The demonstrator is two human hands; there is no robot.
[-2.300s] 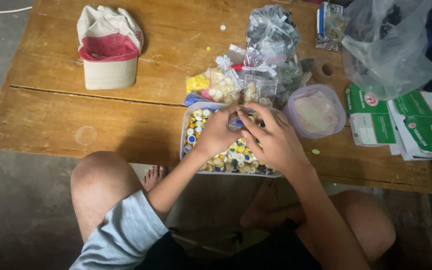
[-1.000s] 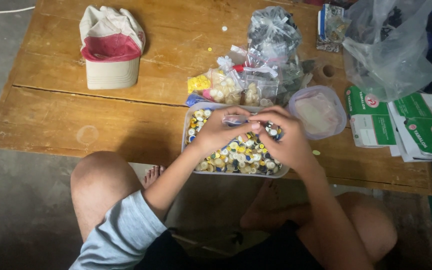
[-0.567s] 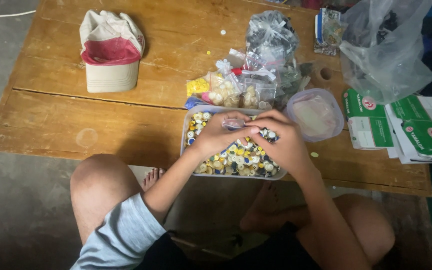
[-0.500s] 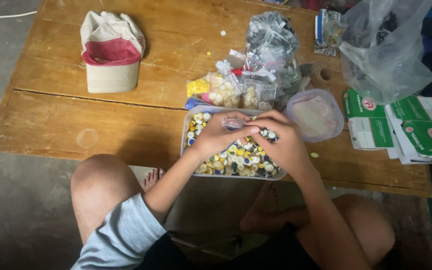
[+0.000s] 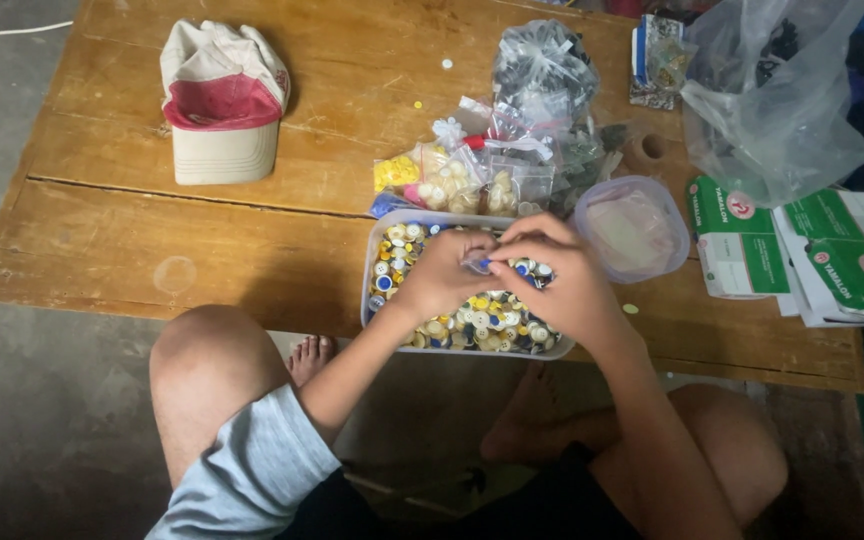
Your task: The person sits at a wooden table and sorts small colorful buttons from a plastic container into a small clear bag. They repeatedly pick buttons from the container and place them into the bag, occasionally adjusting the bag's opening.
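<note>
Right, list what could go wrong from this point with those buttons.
1. The tray of buttons sits at the near edge of the wooden table; a nudge could tip it onto the floor.
2. The left hand and right hand pinch a small bag above the tray; buttons could slip out.
3. Loose buttons already lie on the table and may roll off.

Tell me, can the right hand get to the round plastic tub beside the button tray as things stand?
Probably yes. The round plastic tub sits just right of the button tray, close beside the right hand, with bare table between them. But both that hand and the left hand pinch a small piece together.
</note>
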